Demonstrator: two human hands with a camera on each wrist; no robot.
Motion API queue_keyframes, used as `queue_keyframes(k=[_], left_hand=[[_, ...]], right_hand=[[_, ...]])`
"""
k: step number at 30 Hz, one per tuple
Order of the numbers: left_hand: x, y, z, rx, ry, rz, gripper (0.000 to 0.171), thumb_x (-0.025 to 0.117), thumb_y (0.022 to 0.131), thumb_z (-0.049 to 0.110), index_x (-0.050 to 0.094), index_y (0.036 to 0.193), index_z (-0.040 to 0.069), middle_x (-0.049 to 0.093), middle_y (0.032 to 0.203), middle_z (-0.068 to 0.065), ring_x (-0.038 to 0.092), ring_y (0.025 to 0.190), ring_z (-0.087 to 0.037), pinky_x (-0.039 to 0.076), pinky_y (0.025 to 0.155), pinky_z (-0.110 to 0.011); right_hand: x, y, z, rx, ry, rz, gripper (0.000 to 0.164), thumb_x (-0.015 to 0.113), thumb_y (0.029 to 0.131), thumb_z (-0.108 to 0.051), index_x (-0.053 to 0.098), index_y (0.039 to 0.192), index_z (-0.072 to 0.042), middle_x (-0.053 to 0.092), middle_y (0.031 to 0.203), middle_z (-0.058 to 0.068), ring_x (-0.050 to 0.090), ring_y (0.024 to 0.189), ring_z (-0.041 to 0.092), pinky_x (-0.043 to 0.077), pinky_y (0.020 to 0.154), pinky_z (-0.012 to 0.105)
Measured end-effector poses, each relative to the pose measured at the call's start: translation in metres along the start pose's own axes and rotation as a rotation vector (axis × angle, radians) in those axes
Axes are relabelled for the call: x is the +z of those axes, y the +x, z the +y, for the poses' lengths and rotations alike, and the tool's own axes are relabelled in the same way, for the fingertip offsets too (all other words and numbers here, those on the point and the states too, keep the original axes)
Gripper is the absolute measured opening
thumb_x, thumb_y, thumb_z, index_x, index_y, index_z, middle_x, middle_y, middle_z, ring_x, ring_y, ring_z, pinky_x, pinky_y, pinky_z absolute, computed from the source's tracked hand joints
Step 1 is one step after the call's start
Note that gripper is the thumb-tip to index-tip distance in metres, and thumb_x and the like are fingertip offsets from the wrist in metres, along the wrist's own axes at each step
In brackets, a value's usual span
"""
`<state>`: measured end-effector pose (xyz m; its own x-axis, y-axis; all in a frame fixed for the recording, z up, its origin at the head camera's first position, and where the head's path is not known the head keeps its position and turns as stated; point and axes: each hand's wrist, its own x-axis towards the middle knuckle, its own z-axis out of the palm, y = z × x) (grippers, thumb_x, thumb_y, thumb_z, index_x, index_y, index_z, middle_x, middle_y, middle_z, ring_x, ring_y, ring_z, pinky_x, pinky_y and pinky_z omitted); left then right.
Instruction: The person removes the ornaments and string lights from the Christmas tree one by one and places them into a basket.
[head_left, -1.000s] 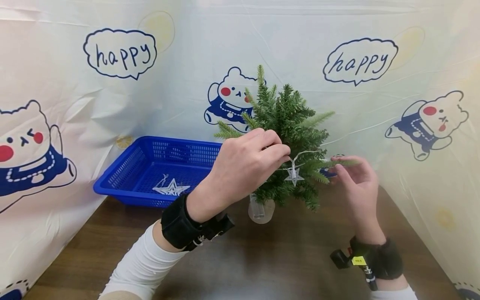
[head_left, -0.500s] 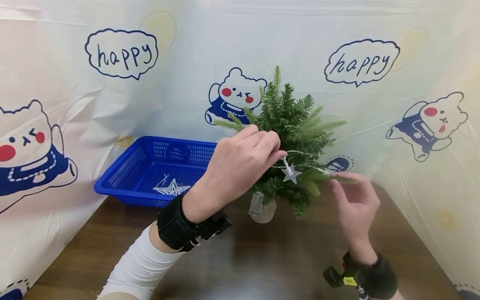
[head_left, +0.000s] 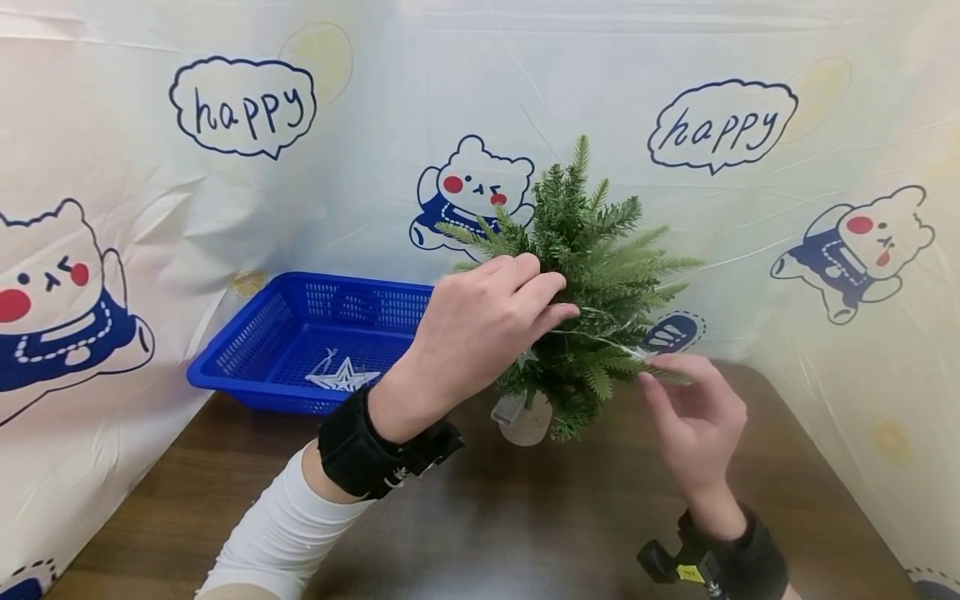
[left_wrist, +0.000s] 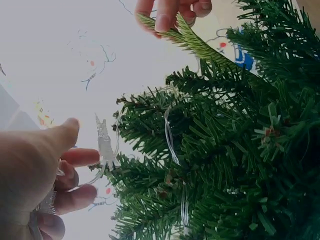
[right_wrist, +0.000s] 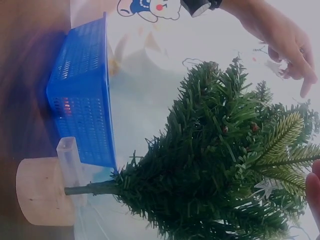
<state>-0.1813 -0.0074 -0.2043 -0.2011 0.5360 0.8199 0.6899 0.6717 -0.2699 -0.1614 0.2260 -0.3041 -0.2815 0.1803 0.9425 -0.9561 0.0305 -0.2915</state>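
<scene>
A small artificial Christmas tree [head_left: 592, 258] stands on a round pale base [head_left: 531, 427], with clear string-light wire [head_left: 592, 335] around its branches. My left hand [head_left: 476, 337] is at the tree's left side. Its curled fingers hold a bunch of the string lights [left_wrist: 47, 202], partly hidden in the palm, while the thumb stands off. A clear star light [left_wrist: 104, 142] hangs just beyond the fingertips in the left wrist view. On the right, my right hand [head_left: 697, 412] pinches a light-green branch tip [head_left: 670, 377] between thumb and fingers. Another star [right_wrist: 266, 188] shows among the needles.
A blue plastic basket [head_left: 247, 379] stands to the left with white star ornaments [head_left: 345, 375] in it. A clear box [head_left: 508, 409] sits against the tree's base. Printed cloth [head_left: 360, 108] surrounds the brown table [head_left: 570, 508] at the back and sides.
The tree has turned, its front swinging left, and its top leans further right. The front star has passed behind my left hand. My right hand, with the branch, has come left and nearer.
</scene>
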Motion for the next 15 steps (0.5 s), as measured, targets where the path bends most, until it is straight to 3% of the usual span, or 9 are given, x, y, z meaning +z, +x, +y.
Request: queue_keyframes(k=[4, 8, 12, 15], left_hand=[[-0.0017, -0.001, -0.0003, -0.022, -0.06, -0.026, 0.032, 0.066, 0.087, 0.041, 0.073, 0.099, 0.013, 0.056, 0.08, 0.0, 0.05, 0.064, -0.011, 0.045, 0.056, -0.022], [-0.0029, -0.0007, 0.0006, -0.047, -0.114, -0.059, 0.027, 0.077, 0.08, 0.032, 0.073, 0.096, 0.01, 0.048, 0.078, -0.001, 0.043, 0.065, -0.013, 0.044, 0.058, -0.023], [-0.0025, 0.0006, 0.0015, -0.071, -0.152, -0.06, 0.006, 0.068, 0.085, 0.012, 0.07, 0.081, 0.009, 0.043, 0.077, -0.002, 0.04, 0.066, -0.014, 0.041, 0.056, -0.024], [-0.0017, 0.0016, 0.0019, -0.073, -0.192, -0.072, 0.016, 0.058, 0.088, 0.007, 0.068, 0.076, 0.009, 0.049, 0.083, -0.004, 0.045, 0.071, -0.014, 0.042, 0.059, -0.023]], right_hand=[[0.0017, 0.0, -0.0008, -0.01, -0.001, -0.004, 0.02, 0.065, 0.071, 0.02, 0.061, 0.09, 0.023, 0.07, 0.091, 0.019, 0.065, 0.081, 0.02, 0.054, 0.069, 0.02], [0.0025, -0.0007, -0.0011, -0.026, -0.021, -0.012, 0.019, 0.066, 0.071, 0.02, 0.061, 0.09, 0.022, 0.07, 0.09, 0.019, 0.065, 0.08, 0.019, 0.054, 0.068, 0.019], [0.0039, -0.0009, -0.0019, -0.042, -0.073, -0.016, 0.017, 0.066, 0.072, 0.018, 0.063, 0.088, 0.02, 0.071, 0.09, 0.018, 0.066, 0.082, 0.019, 0.054, 0.07, 0.019], [0.0056, -0.001, -0.0029, -0.061, -0.128, -0.015, 0.015, 0.068, 0.072, 0.015, 0.064, 0.087, 0.018, 0.071, 0.089, 0.017, 0.066, 0.083, 0.019, 0.054, 0.072, 0.018]])
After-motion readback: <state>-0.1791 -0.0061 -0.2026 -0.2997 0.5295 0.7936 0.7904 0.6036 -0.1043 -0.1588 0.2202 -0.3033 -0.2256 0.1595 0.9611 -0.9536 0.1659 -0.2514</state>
